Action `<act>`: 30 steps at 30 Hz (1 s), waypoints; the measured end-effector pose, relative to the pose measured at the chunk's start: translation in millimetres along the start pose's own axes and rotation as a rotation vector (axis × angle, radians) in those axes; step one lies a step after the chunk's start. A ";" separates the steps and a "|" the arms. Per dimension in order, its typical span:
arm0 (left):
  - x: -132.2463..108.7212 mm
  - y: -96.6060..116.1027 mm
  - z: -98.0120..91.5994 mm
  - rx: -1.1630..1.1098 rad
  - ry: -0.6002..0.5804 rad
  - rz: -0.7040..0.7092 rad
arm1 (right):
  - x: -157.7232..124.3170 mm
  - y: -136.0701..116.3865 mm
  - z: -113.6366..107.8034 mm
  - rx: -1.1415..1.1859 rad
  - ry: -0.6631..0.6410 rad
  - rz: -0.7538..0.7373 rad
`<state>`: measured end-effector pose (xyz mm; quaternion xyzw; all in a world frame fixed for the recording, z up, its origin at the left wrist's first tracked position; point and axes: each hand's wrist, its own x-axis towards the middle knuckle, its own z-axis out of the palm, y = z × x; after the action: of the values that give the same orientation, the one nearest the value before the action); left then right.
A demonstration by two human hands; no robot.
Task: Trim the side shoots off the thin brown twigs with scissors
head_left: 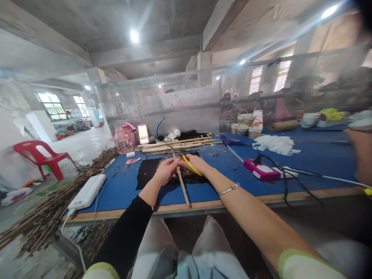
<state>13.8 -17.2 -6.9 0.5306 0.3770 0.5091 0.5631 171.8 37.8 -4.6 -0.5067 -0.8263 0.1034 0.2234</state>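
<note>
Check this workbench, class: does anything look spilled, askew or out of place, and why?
Two things. A black cable sags over the front edge of the blue tabletop at the right, where it might snag. Small dark scraps lie scattered right of the black cloth, like stray litter.

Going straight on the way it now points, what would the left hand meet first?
Most likely the right hand, which holds a yellow-handled tool just beyond the left hand, though depth there is unclear.

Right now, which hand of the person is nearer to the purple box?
The right hand. It is to the left of the purple box, with the yellow handle; the left hand is farther left, at the stick.
</note>
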 end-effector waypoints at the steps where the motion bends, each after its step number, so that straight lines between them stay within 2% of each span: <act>1: 0.1 0.4 0.1 -0.001 0.005 0.005 | 0.4 1.1 0.4 0.002 -0.001 0.009; 7: 0.5 1.5 -0.5 -0.063 0.041 -0.021 | 0.4 1.9 -3.7 0.081 -0.043 0.002; 12: 0.3 2.3 -0.9 -0.123 -0.003 -0.041 | 0.1 3.6 -5.9 0.111 -0.056 -0.015; 20: 0.9 0.8 -1.1 -0.091 -0.027 -0.012 | -2.9 -2.3 -9.9 0.269 -0.151 -0.310; 30: 0.5 0.6 0.7 -0.121 -0.057 0.020 | -3.6 -6.7 -6.1 0.316 -0.112 -0.299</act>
<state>14.4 -16.8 -6.1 0.5138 0.3242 0.5211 0.5995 170.8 31.2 2.5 -0.3308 -0.8768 0.2251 0.2667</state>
